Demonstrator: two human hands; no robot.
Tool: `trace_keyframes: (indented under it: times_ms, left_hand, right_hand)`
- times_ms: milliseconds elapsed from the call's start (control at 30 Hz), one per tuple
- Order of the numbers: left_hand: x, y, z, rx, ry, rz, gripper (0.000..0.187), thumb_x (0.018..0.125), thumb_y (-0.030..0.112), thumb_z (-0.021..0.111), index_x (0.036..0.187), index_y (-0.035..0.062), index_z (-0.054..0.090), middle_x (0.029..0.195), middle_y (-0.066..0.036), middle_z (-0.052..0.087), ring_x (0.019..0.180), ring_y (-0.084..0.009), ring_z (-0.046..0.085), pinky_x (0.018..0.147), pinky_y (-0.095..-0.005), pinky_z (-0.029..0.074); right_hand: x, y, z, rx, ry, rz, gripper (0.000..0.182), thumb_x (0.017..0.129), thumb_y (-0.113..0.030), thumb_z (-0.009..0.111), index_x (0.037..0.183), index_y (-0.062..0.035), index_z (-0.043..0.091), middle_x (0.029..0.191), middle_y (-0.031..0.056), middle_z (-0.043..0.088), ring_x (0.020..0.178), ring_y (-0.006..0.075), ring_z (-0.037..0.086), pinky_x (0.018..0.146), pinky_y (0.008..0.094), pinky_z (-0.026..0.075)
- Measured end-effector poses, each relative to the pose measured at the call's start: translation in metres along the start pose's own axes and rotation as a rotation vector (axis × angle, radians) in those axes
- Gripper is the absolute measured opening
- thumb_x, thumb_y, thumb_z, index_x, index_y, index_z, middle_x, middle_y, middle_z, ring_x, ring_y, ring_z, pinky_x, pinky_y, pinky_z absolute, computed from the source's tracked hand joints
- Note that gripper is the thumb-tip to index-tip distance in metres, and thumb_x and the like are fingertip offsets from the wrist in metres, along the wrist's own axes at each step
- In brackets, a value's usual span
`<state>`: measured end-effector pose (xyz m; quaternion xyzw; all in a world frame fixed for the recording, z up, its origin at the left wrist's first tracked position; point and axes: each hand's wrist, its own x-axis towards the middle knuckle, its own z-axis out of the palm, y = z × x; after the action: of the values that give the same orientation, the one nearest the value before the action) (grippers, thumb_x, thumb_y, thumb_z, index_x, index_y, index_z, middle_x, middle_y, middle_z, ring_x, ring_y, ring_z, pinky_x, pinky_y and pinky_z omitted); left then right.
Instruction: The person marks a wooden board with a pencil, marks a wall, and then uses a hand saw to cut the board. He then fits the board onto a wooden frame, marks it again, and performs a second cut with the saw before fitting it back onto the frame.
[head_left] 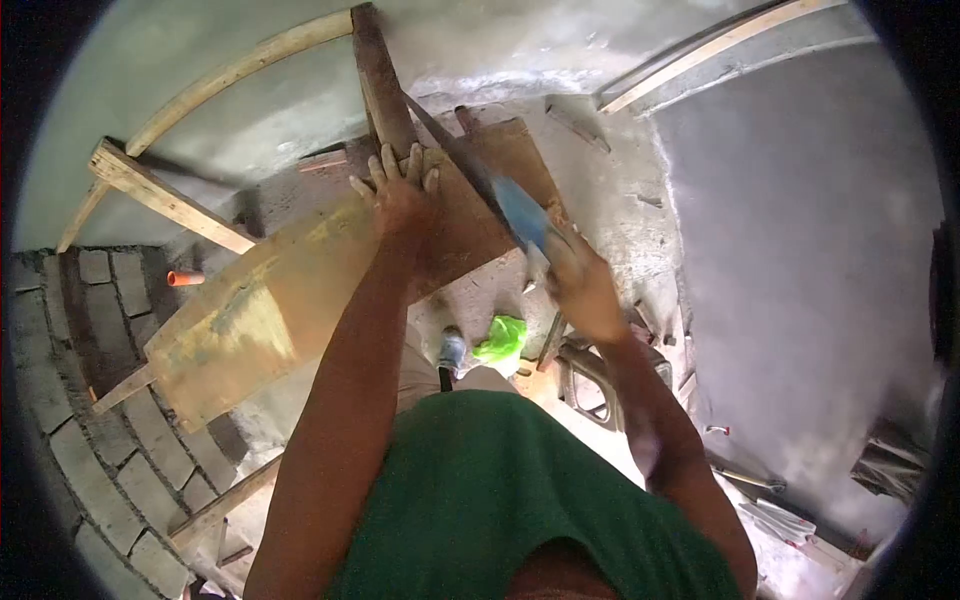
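Observation:
A long wooden board (300, 290), stained and whitish in places, runs across the view from lower left to upper right. My left hand (400, 195) lies on its far edge with fingers spread, pressing near the dark upright timber (382, 80). In my right hand (580, 285) is the blue handle of a handsaw (465, 165). Its blade slants up and left over the board, right of my left hand, with the tip by the upright timber. Whether the teeth are inside a cut cannot be made out.
Timber braces (175, 200) lean along the wall at left. Concrete blocks (90, 430) form a wall at lower left, near an orange pipe (185, 278). Below the board are a bright green bag (500, 338), a grey plastic stool-like item (590, 385) and wood scraps.

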<state>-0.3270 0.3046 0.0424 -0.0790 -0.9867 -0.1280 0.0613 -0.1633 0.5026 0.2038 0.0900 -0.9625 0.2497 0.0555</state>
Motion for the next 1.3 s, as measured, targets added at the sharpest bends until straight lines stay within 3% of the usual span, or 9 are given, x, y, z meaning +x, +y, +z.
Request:
trace_keyframes:
  times_ms: [167, 233, 333, 633, 767, 933, 1100, 1167, 1300]
  left_hand:
    - [0.005, -0.006, 0.006, 0.016, -0.012, 0.01, 0.056, 0.098, 0.053, 0.038, 0.148, 0.0274, 0.04, 0.155, -0.018, 0.029, 0.142, -0.0403, 0.027, 0.112, -0.0702, 0.008]
    - [0.004, -0.005, 0.008, 0.029, -0.01, 0.018, 0.056, 0.098, 0.054, 0.037, 0.148, 0.0276, 0.04, 0.155, -0.018, 0.03, 0.143, -0.0393, 0.027, 0.112, -0.0701, 0.008]
    - [0.006, -0.002, -0.001, 0.007, -0.062, -0.006, 0.057, 0.098, 0.055, 0.036, 0.148, 0.0276, 0.039, 0.156, -0.017, 0.029, 0.143, -0.0385, 0.026, 0.112, -0.0695, 0.008]
    - [0.007, 0.0, 0.005, 0.06, 0.008, -0.033, 0.056, 0.1, 0.054, 0.033, 0.149, 0.0274, 0.038, 0.156, -0.017, 0.028, 0.143, -0.0389, 0.026, 0.113, -0.0677, 0.007]
    - [0.008, 0.002, 0.002, 0.031, -0.039, -0.046, 0.056, 0.1, 0.053, 0.033, 0.149, 0.0274, 0.038, 0.155, -0.018, 0.03, 0.143, -0.0392, 0.027, 0.112, -0.0677, 0.008]
    - [0.009, 0.001, -0.006, 0.074, -0.072, -0.021, 0.055, 0.1, 0.054, 0.034, 0.148, 0.027, 0.04, 0.151, -0.019, 0.036, 0.14, -0.0385, 0.031, 0.112, -0.0685, 0.01]
    - [0.008, -0.001, 0.0, 0.054, -0.035, -0.008, 0.055, 0.099, 0.053, 0.035, 0.147, 0.0261, 0.041, 0.151, -0.019, 0.037, 0.14, -0.0389, 0.032, 0.111, -0.0695, 0.011]
    - [0.01, -0.001, -0.005, 0.05, -0.043, -0.008, 0.055, 0.099, 0.052, 0.035, 0.147, 0.026, 0.041, 0.151, -0.019, 0.037, 0.14, -0.0391, 0.032, 0.111, -0.0696, 0.011]
    - [0.001, 0.003, -0.004, 0.04, -0.046, -0.027, 0.054, 0.1, 0.051, 0.035, 0.148, 0.026, 0.041, 0.152, -0.019, 0.036, 0.14, -0.0389, 0.031, 0.112, -0.0692, 0.011]
  right_hand:
    - [-0.058, -0.053, -0.084, 0.767, -0.028, 0.739, 0.042, 0.103, -0.028, 0.046, 0.136, -0.0027, 0.049, 0.081, 0.0037, 0.058, 0.058, 0.0081, 0.054, 0.054, 0.0254, 0.051]
    - [-0.04, -0.05, -0.076, 0.602, -0.127, 0.909, 0.044, 0.078, -0.002, 0.062, 0.121, 0.0025, 0.054, 0.112, 0.0227, 0.058, 0.087, 0.0316, 0.064, 0.077, 0.0368, 0.054]
    - [0.025, 0.03, 0.034, -0.062, 0.045, -0.111, 0.042, 0.08, -0.002, 0.056, 0.122, 0.0025, 0.054, 0.117, 0.0255, 0.058, 0.095, 0.039, 0.062, 0.079, 0.0412, 0.053]
    - [0.073, -0.017, 0.05, 0.454, 0.011, 0.542, 0.04, 0.096, -0.023, 0.053, 0.127, 0.0022, 0.053, 0.096, 0.0254, 0.066, 0.083, 0.0458, 0.064, 0.08, 0.0495, 0.051]
    - [-0.027, -0.036, -0.046, 0.579, -0.079, 0.676, 0.044, 0.101, -0.029, 0.052, 0.134, -0.0001, 0.05, 0.082, 0.003, 0.058, 0.062, 0.0078, 0.052, 0.052, 0.0235, 0.044]
    - [-0.055, -0.055, -0.087, 0.698, 0.004, 0.706, 0.048, 0.103, -0.03, 0.045, 0.136, 0.0051, 0.047, 0.082, 0.0018, 0.058, 0.06, 0.0035, 0.047, 0.05, 0.02, 0.04]
    - [0.051, 0.039, 0.071, -0.158, 0.174, -0.179, 0.031, 0.096, -0.018, 0.053, 0.123, -0.0029, 0.054, 0.118, 0.0278, 0.059, 0.096, 0.0434, 0.063, 0.081, 0.0486, 0.053]
    - [0.101, 0.025, 0.099, 0.221, 0.066, 0.352, 0.032, 0.094, -0.014, 0.054, 0.123, -0.0017, 0.053, 0.105, 0.0288, 0.062, 0.094, 0.0464, 0.062, 0.08, 0.0503, 0.052]
    - [0.098, 0.018, 0.097, 0.465, 0.137, 0.328, 0.03, 0.093, -0.013, 0.053, 0.122, -0.0014, 0.053, 0.095, 0.0288, 0.063, 0.092, 0.0487, 0.062, 0.079, 0.0512, 0.052]
